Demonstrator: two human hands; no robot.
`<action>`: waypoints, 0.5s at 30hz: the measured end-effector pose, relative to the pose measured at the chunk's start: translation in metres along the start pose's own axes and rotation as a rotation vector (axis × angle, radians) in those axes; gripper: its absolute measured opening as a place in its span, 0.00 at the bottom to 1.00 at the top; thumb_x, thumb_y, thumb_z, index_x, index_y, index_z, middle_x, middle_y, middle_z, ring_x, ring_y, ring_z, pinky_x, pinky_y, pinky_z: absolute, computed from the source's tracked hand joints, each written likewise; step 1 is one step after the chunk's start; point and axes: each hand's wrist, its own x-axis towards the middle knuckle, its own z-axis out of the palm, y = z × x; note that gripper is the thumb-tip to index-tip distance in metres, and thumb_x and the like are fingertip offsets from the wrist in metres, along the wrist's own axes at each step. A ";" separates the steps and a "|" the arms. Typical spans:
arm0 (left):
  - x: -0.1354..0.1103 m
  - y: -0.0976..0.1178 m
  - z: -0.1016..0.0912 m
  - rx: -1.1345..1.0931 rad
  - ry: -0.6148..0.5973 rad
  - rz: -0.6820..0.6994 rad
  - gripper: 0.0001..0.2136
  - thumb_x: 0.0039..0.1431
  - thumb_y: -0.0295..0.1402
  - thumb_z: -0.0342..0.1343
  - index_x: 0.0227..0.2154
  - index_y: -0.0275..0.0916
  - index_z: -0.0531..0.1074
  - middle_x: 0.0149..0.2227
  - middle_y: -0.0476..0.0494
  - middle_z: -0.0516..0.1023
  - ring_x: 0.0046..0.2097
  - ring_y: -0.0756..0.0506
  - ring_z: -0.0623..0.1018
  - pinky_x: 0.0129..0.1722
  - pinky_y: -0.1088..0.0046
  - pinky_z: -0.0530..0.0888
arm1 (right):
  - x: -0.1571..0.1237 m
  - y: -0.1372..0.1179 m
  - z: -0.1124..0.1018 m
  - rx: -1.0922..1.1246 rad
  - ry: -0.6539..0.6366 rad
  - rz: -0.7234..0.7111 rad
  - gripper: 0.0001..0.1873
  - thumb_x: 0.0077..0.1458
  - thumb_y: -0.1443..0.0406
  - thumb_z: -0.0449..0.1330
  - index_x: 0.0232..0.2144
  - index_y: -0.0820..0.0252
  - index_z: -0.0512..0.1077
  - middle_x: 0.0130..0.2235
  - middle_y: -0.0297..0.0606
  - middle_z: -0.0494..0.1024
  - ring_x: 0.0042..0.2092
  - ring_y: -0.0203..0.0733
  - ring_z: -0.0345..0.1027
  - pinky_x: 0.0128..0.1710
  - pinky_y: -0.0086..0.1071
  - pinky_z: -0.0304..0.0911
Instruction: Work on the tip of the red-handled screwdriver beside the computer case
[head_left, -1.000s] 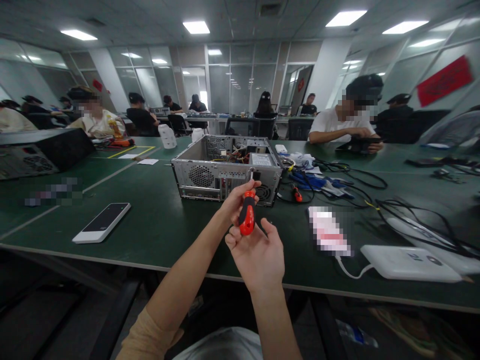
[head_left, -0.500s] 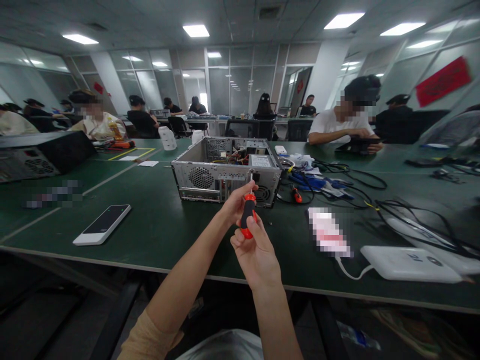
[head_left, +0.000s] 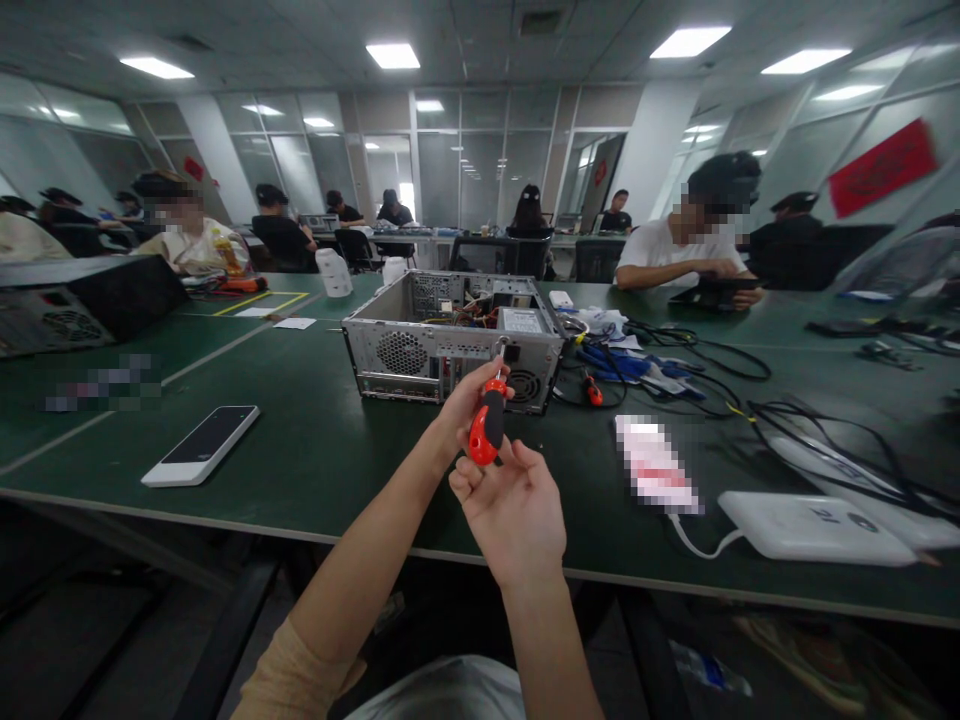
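Observation:
Both my hands hold a red and black screwdriver in front of me, above the green table. My left hand wraps its fingers round the upper part of the handle. My right hand is palm up, with fingers and thumb curled about the handle's lower end. The metal shaft points up at the rear panel of an open grey computer case, near its upper edge. The tip itself is too small to make out.
A white phone lies to the left, and a flat white box with a cord to the right. Black cables and a small red tool lie beside the case. Another case stands far left. Other people sit across the tables.
The handle's lower end has swung a little to the left. My right hand's fingers, closed over the handle's end half a second ago, have loosened and dropped slightly.

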 end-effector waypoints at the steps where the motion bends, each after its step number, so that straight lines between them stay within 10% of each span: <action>1: -0.001 0.001 0.000 -0.010 -0.001 -0.018 0.11 0.59 0.38 0.62 0.30 0.35 0.70 0.21 0.54 0.71 0.20 0.57 0.73 0.17 0.87 0.66 | 0.000 0.000 0.001 -0.014 -0.021 0.035 0.12 0.57 0.61 0.56 0.40 0.59 0.74 0.37 0.42 0.81 0.30 0.37 0.71 0.33 0.32 0.67; 15: 0.006 -0.005 -0.009 -0.009 -0.103 -0.057 0.15 0.59 0.43 0.61 0.29 0.34 0.70 0.20 0.53 0.69 0.17 0.57 0.69 0.12 0.86 0.59 | 0.013 -0.003 0.006 -0.094 -0.039 -0.150 0.12 0.53 0.57 0.65 0.40 0.54 0.76 0.43 0.32 0.80 0.23 0.26 0.57 0.24 0.25 0.58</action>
